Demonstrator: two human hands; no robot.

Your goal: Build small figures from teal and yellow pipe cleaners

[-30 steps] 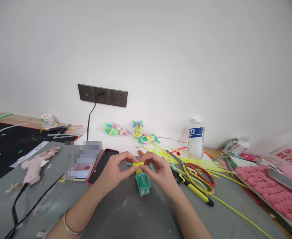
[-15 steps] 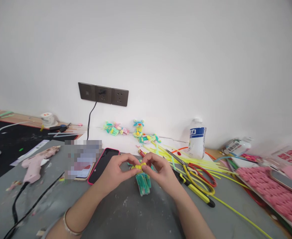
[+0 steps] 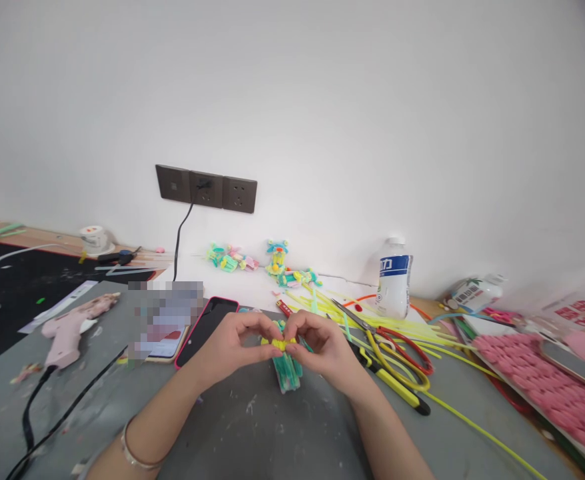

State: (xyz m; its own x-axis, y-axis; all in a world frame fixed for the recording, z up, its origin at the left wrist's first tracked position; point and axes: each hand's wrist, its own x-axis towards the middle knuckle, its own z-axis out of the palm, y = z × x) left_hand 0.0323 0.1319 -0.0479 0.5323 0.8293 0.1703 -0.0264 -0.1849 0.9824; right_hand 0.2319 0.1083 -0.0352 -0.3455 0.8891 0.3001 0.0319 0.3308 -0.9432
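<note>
A small pipe-cleaner figure [image 3: 287, 375], with a green lower part and a yellow band above, is between my hands over the grey mat. My left hand [image 3: 237, 343] pinches the yellow part from the left with thumb and forefinger. From the right, my right hand [image 3: 322, 347] pinches the same yellow part, its fingertips close to the left ones. Fingers hide some of the figure's upper end. Behind them, against the wall, are finished-looking fuzzy figures [image 3: 277, 259] in blue, yellow and green.
Scissors [image 3: 367, 327], a yellow-black cutter [image 3: 397, 390] and loose yellow pipe cleaners [image 3: 477, 437] lie right, near a white bottle [image 3: 393, 283]. On the left are a dark phone [image 3: 203, 327], a lit phone [image 3: 165, 340] and a pink glue gun [image 3: 66, 340] with its cord.
My fingertips have shifted slightly on the yellow part, and the figure's green portion has turned a little. Both hands keep their pinch.
</note>
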